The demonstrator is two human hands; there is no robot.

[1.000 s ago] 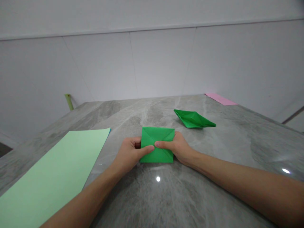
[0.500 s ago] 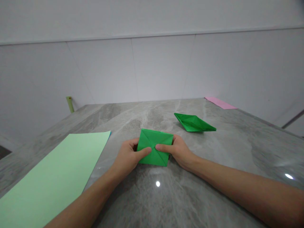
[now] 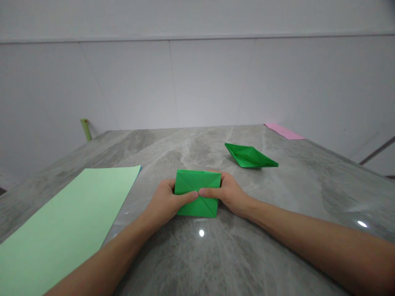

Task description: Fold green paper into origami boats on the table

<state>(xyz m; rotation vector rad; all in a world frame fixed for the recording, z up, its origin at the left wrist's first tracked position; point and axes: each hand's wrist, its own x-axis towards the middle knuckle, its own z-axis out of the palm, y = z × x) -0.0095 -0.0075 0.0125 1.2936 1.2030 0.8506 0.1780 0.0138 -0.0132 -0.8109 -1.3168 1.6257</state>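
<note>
Between both hands is a folded green paper square (image 3: 197, 207), creased along lines that cross near its middle. My left hand (image 3: 168, 201) grips its left edge, thumb on the front face and fingers behind. From the right edge my right hand (image 3: 230, 193) pinches it the same way, and the two thumb tips nearly meet at the centre. The fingers behind the paper are mostly hidden. Past my right hand, a folded green paper boat (image 3: 251, 157) lies on the grey marbled table (image 3: 191, 148).
A stack of pale green paper sheets (image 3: 70, 218) lies at the left, close to my left forearm. A pink paper (image 3: 285, 131) rests at the far right edge. Behind the table stands a white wall (image 3: 197, 82). A light green strip-like object (image 3: 86, 130) shows beyond the far left edge.
The green paper square has levelled out and tipped a little, its top edge now facing me more. My thumbs have come closer together. The view has shifted slightly.
</note>
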